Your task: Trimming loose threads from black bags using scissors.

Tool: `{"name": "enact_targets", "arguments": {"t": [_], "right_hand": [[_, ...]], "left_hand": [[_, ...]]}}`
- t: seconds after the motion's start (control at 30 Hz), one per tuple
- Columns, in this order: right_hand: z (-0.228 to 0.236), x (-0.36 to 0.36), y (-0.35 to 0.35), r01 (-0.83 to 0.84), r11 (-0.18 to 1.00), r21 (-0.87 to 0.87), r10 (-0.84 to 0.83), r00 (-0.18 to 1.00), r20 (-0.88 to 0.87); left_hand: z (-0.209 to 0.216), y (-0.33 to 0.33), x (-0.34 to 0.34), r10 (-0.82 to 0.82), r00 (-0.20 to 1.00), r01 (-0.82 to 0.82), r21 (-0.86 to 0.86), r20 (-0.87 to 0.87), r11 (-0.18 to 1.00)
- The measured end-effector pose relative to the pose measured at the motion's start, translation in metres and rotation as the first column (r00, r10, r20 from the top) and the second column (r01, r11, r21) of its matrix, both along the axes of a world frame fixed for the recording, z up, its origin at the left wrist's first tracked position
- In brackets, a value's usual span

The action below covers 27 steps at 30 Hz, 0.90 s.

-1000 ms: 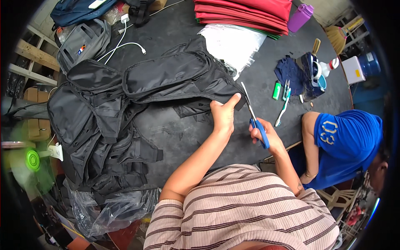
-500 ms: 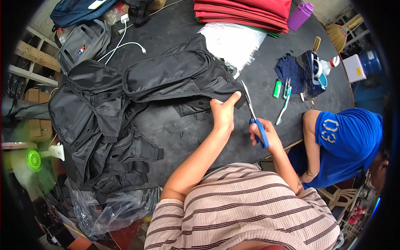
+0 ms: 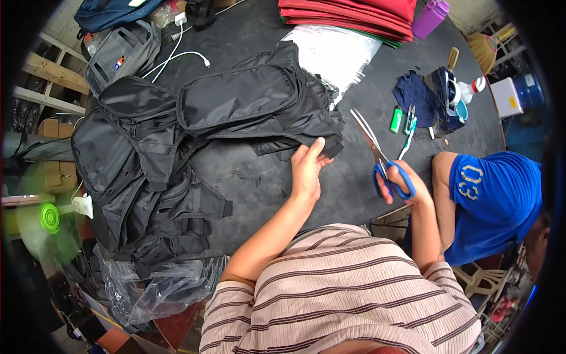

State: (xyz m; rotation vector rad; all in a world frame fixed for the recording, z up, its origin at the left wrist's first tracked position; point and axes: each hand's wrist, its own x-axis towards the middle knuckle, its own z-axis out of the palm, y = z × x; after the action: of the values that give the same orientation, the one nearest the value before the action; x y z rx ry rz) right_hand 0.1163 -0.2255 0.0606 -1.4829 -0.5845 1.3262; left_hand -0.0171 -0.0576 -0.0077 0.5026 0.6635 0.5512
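Note:
My left hand [image 3: 306, 174] pinches the near right corner of a black fabric bag piece [image 3: 239, 97], which lies across the table with its oval zipped panel facing up. In my right hand [image 3: 417, 184] is a pair of scissors [image 3: 369, 134] with blue handles, my fingers through the loops. The scissor blades point away from me, slightly apart, to the right of the black fabric and not touching it. More black bag pieces [image 3: 106, 156] are heaped at the left. A white plastic sheet [image 3: 330, 53] lies just beyond the bag piece.
Red folded fabric [image 3: 348, 15] is stacked at the back beside a purple bottle [image 3: 430, 19]. At right lie a green box-shaped item [image 3: 397, 120], small snips [image 3: 409, 120] and a toothbrush [image 3: 408, 141]. A person in a blue shirt [image 3: 495, 200] sits close by. A fan [image 3: 50, 218] stands left.
My right hand and the scissors have moved right and toward me, away from the bag's corner. My left hand has shifted slightly nearer and left, its fingers regripping the corner.

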Motion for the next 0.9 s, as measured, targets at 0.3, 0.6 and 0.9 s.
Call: {"name": "enact_targets", "arguments": {"t": [0.3, 0.6, 0.9], "right_hand": [[0.001, 0.016, 0.000, -0.432, 0.892, -0.130, 0.405, 0.894, -0.192], [0.002, 0.022, 0.005, -0.493, 0.866, -0.086, 0.462, 0.853, -0.243], [0.008, 0.021, 0.013, -0.532, 0.846, -0.045, 0.512, 0.832, -0.215]], "left_hand": [[-0.027, 0.002, -0.023, -0.034, 0.994, 0.060, 0.264, -0.102, 0.963], [-0.004, 0.013, -0.013, -0.044, 0.997, 0.064, 0.332, -0.066, 0.941], [0.013, 0.039, -0.043, -0.199, 0.978, 0.207, 0.349, -0.057, 0.914]]}}
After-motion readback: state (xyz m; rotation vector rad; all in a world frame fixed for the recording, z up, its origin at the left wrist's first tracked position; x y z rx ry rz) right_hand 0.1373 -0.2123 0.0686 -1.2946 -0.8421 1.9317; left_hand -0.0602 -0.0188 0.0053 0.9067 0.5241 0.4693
